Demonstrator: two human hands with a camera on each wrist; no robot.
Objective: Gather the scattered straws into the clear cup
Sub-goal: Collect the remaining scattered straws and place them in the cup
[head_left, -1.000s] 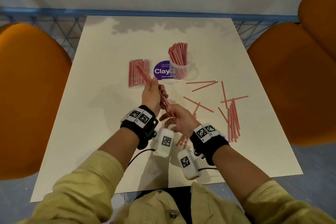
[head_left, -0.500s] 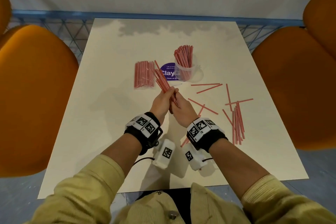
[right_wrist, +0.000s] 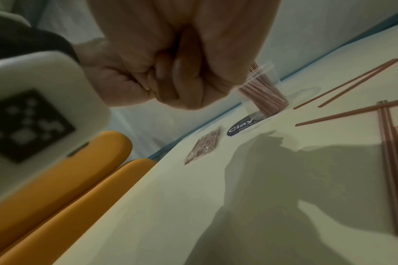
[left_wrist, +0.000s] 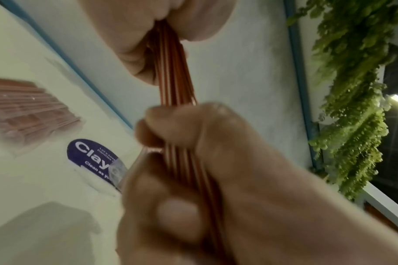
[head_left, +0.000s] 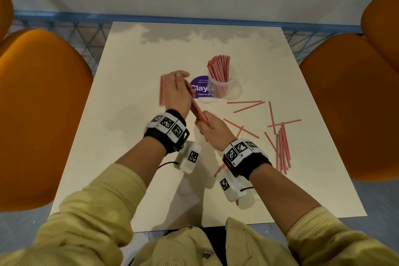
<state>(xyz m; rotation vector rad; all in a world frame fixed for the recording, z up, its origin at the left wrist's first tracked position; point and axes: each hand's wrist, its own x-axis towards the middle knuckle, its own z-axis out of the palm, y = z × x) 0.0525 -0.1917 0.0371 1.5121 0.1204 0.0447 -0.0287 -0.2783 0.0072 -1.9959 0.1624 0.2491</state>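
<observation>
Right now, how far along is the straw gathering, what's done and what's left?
Partly done. The clear cup already holds a thick bunch of straws. In hand: the left hand and right hand both grip a bundle of straws, not yet in the cup. Left: the loose straws scattered at the right of the table, and a flat pack of straws beside the left hand.

A clear cup stands upright at the far middle of the surface, packed with thin red straws leaning left. A slanted bundle of straws is raised above the surface. Loose straws lie scattered right of centre, several gathered roughly parallel.
</observation>
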